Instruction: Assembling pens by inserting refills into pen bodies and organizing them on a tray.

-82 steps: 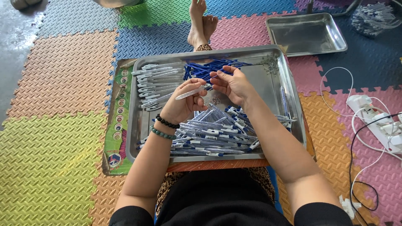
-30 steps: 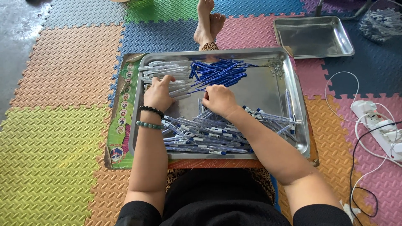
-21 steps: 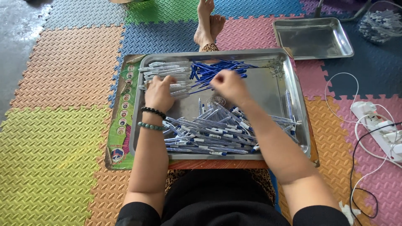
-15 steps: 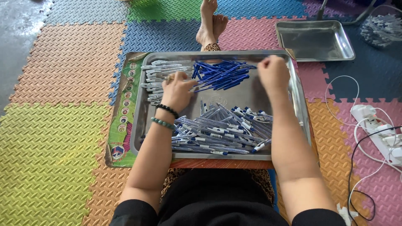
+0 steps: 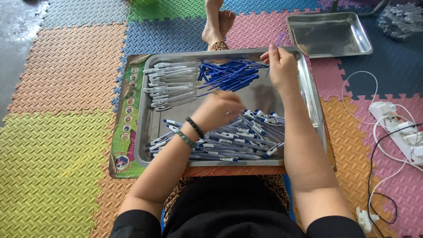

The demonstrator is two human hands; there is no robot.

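A steel tray (image 5: 147, 128) lies in front of me, on a board on my lap. It holds a row of clear pen barrels (image 5: 169, 86) at the far left, a heap of blue refills (image 5: 229, 74) in the far middle, and a pile of assembled pens (image 5: 240, 139) near me. My right hand (image 5: 282, 66) is raised at the tray's far right corner, pinching a thin blue refill (image 5: 279, 40) that points up. My left hand (image 5: 218, 109), blurred, hovers over the pile of assembled pens; whether it holds anything I cannot tell. Two bracelets circle that wrist.
A second steel tray (image 5: 330, 34), with nothing in it, sits on the foam floor mats at the far right. A white power strip with cables (image 5: 398, 128) lies to the right. Another person's bare feet (image 5: 216, 22) rest beyond the tray. A clear bag of parts (image 5: 403, 20) lies top right.
My right hand left the pen pile, reached to the tray's far right and lifted a blue refill. My left hand came back from the barrels toward the pile near me.
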